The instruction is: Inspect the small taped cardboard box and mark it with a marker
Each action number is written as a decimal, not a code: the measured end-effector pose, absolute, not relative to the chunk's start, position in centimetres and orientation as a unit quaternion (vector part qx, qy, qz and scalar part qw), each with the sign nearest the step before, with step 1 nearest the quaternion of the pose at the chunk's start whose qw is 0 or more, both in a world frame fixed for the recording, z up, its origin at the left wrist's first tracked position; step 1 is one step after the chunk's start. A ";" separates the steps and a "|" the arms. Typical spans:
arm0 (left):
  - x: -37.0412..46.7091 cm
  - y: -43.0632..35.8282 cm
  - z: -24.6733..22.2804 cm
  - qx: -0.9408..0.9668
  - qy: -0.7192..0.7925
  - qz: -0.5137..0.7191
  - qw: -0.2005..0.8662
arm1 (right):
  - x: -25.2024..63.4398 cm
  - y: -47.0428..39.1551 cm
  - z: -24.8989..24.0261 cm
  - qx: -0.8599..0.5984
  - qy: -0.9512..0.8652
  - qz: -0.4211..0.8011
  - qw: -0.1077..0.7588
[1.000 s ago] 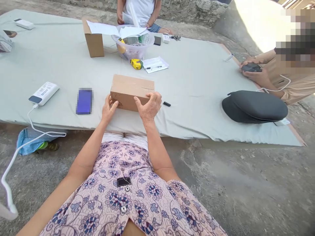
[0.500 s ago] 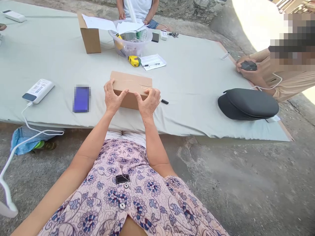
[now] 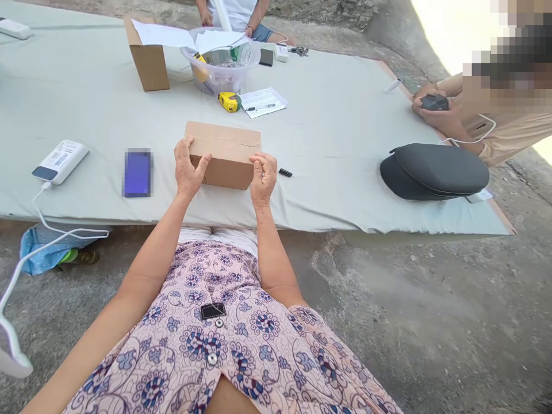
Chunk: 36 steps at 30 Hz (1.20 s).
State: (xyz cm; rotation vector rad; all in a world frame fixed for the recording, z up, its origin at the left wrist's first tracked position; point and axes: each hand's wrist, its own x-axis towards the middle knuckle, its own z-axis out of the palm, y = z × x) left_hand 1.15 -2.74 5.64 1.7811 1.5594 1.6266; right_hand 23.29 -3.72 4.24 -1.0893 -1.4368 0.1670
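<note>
Brown cardboard oblong box (image 3: pixel 226 152) lies on the pale cloth-covered tabletop (image 3: pixel 332 190), long axis running left to right between both grips: left hand (image 3: pixel 188 175) clasping its left end, right hand (image 3: pixel 263 179) pinching its near right corner.

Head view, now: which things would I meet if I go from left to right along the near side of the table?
White power bank → blue pixelated rectangle → cardboard box → small black cap-like piece → black case.
</note>
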 end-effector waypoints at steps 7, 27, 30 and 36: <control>1.5 -2.8 5.7 0.607 0.553 0.557 0.121 | 20.8 -3.2 4.3 -0.577 -0.603 -0.001 0.551; 0.9 -2.4 5.8 0.612 0.550 0.549 0.146 | 23.4 -4.3 4.3 -0.471 -0.617 0.143 0.614; 1.0 -2.6 5.9 0.608 0.548 0.556 0.145 | 22.2 -4.3 4.7 -0.523 -0.608 0.112 0.587; 1.2 -2.9 6.2 0.603 0.552 0.559 0.138 | 21.5 -4.2 5.2 -0.558 -0.601 0.091 0.565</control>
